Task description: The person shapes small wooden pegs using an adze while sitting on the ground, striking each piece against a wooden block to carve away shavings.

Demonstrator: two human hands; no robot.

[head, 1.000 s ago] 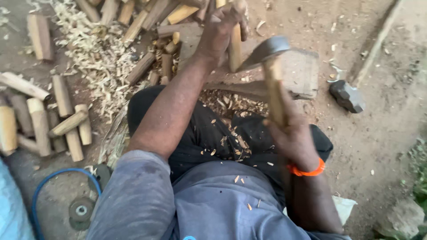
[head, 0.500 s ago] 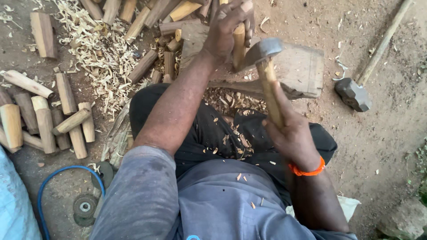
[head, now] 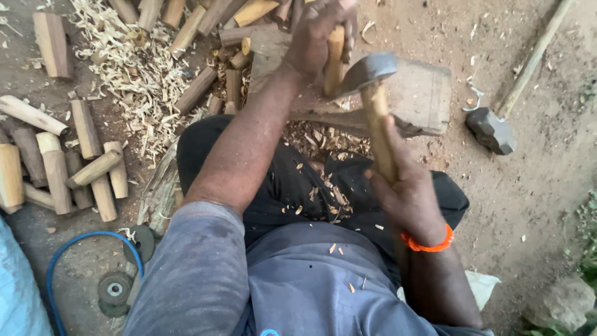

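The left hand (head: 320, 37) clenches a wooden billet (head: 336, 56) upright on the chopping block (head: 423, 93); the right hand (head: 404, 196) grips the adze (head: 373, 93) handle, blade right beside the fingers — a glancing stroke could slip and catch them.

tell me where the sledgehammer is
In the head view the sledgehammer lies on the dirt at upper right, just right of the wooden block, its handle running up toward the top corner.

Daylight on my work is even and soft, without glare; shadows are faint. My left hand (head: 320, 37) shows slight motion blur; edges curve mildly.
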